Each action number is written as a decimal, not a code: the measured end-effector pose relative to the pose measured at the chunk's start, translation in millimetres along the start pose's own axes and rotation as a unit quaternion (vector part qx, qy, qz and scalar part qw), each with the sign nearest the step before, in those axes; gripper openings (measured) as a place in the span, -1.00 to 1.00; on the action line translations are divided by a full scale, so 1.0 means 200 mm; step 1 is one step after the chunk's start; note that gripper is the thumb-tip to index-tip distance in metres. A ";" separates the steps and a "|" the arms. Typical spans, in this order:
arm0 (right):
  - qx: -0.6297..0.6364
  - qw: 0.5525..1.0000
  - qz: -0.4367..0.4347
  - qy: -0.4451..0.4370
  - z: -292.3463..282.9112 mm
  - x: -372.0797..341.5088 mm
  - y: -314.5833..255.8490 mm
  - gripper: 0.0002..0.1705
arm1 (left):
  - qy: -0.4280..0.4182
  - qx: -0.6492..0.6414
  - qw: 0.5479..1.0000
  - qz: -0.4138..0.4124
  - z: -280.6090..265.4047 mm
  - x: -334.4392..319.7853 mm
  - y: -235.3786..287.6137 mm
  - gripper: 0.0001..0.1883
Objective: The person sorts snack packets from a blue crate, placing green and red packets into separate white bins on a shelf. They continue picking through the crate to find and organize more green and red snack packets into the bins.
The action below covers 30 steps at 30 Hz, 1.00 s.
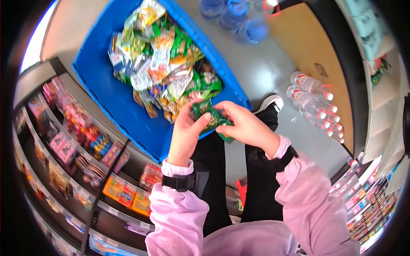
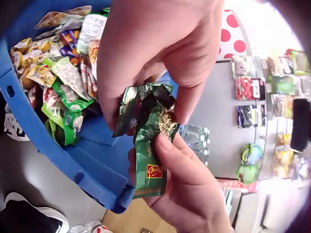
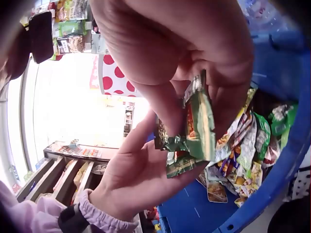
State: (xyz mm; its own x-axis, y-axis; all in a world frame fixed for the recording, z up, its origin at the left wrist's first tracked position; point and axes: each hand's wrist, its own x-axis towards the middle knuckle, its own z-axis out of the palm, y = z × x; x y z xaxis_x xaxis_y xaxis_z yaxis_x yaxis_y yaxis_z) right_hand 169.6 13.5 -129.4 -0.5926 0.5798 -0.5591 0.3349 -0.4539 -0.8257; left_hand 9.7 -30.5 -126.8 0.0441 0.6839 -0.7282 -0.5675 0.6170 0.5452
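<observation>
Over the front corner of the blue tub, both hands hold a small, shiny green foil snack packet point(image 1: 200, 109). My left hand point(image 1: 183, 135) grips one end, thumb laid across the foil. From the other side my right hand point(image 1: 247, 124) pinches it between thumb and fingers. In the left wrist view the crumpled packet point(image 2: 145, 145) bears a small red and gold label and gold print. Its edge faces the camera in the right wrist view, partly covered by the fingers.
The blue tub point(image 1: 102, 91) holds a heap of mixed snack packets point(image 1: 164, 59). Shelves of packaged goods point(image 1: 64, 145) run along the left. Large blue water jugs point(image 1: 228, 15) and several clear bottles point(image 1: 309, 102) occupy the floor at right, beside a brown board point(image 1: 318, 47). A shoe point(image 1: 272, 102) is near the tub.
</observation>
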 end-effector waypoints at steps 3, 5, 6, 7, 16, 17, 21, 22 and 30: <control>0.053 0.998 0.003 0.044 -0.08 -0.15 -0.17 -0.57 | -0.039 0.007 0.999 -0.012 0.18 -0.07 0.11 -0.57; 0.091 0.992 0.039 0.073 -0.12 -0.24 -0.27 -0.59 | -0.060 0.021 0.998 -0.015 0.29 -0.10 0.20 -0.58; 0.103 0.988 0.031 0.111 -0.13 -0.28 -0.30 -0.59 | -0.058 0.028 0.998 -0.008 0.33 -0.12 0.23 -0.59; 0.115 0.982 0.022 0.149 -0.14 -0.32 -0.33 -0.59 | -0.056 0.035 0.998 0.000 0.37 -0.13 0.25 -0.60; 0.075 0.948 -0.097 0.295 -0.15 -0.71 -0.48 -0.55 | -0.090 0.050 0.994 0.047 0.74 -0.31 0.38 -0.62; 0.048 0.949 -0.099 0.297 -0.16 -0.76 -0.48 -0.61 | -0.102 0.062 0.992 0.047 0.78 -0.33 0.37 -0.61; 0.286 0.899 -0.049 0.327 -0.20 -0.96 -0.43 -0.78 | -0.135 0.133 0.982 0.017 0.97 -0.40 0.32 -0.56; 0.349 0.867 -0.068 0.350 -0.21 -1.00 -0.41 -0.79 | -0.163 0.139 0.977 -0.004 1.00 -0.40 0.30 -0.55; 0.540 0.660 -0.207 0.480 -0.43 -1.16 -0.24 -0.79 | -0.214 0.174 0.961 -0.006 1.42 -0.26 -0.03 -0.58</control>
State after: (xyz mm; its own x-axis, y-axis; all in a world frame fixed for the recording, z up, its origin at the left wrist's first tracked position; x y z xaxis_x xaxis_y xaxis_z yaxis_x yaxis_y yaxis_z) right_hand 354.0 -40.0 34.1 0.4410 0.7312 -0.5204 -0.7338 -0.0400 -0.6781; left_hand 245.5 40.5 25.5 0.4251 0.7279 -0.5381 -0.2594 0.6675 0.6980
